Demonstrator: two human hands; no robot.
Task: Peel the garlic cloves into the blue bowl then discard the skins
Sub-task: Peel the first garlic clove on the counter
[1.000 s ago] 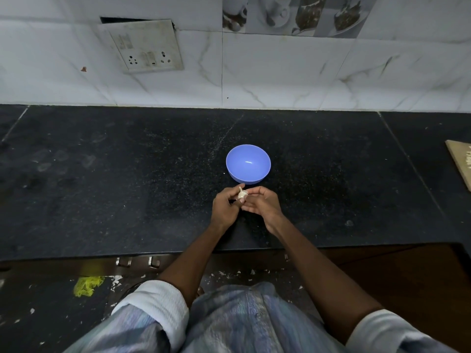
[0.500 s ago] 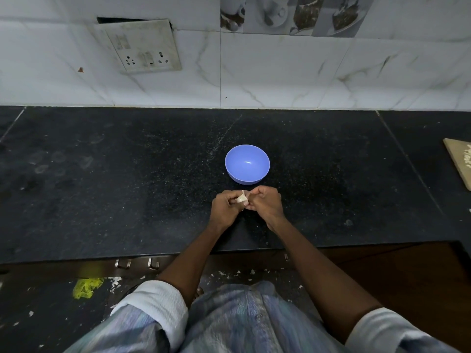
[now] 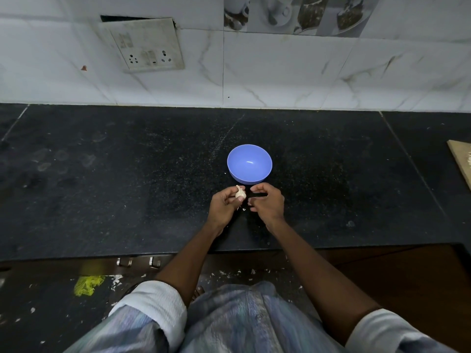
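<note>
While the left hand (image 3: 225, 203) pinched the garlic (image 3: 240, 192) at frame centre, the right hand (image 3: 267, 200) hung just beside it, fingers loosely curled, holding nothing visible. Bowl (image 3: 249, 163) sat just above, empty, likely kept close for dropping cloves.

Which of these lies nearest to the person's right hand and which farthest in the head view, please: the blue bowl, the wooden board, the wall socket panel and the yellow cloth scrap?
From the right hand:
1. Blue bowl, just beyond the fingertips.
2. Wooden board, far right counter edge.
3. Yellow cloth scrap on the floor, lower left, and wall socket panel, upper left: too close to call.
</note>
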